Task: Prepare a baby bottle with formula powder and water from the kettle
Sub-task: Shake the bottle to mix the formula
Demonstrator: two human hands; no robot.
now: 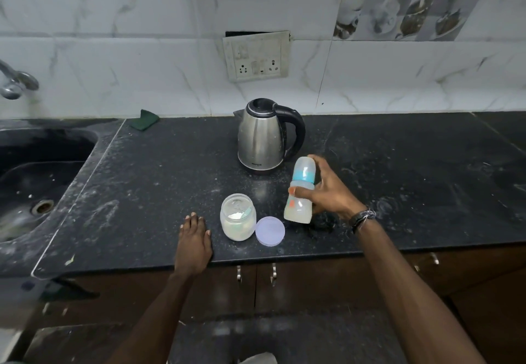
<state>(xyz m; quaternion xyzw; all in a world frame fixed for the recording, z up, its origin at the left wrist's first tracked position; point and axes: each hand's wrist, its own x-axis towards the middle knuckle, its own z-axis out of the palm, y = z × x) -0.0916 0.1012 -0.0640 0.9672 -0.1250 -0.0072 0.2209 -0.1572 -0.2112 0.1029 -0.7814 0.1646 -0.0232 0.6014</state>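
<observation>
Shaking looks like the step — the right hand [327,192] has its fingers [301,192] wrapped around the capped bottle [299,192], tilted, right of the open jar [238,217]; grip firmly — left hand [194,242] flat on the surface [412,181].

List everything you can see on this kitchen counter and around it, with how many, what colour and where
kettle: one, steel with black handle, back centre of countertop
baby bottle: one, clear with blue ring, cap on, tilted, held right of the jar
formula jar: one, clear with white powder, open, front centre
jar lid: one, pale lilac, flat beside the jar
green cloth: one, back left by the wall
sink: one, black, far left
tap: one, metal, above the sink
socket panel: one, white, on the wall
left hand: flat on the counter edge
right hand: gripping the bottle, dark wristband
</observation>
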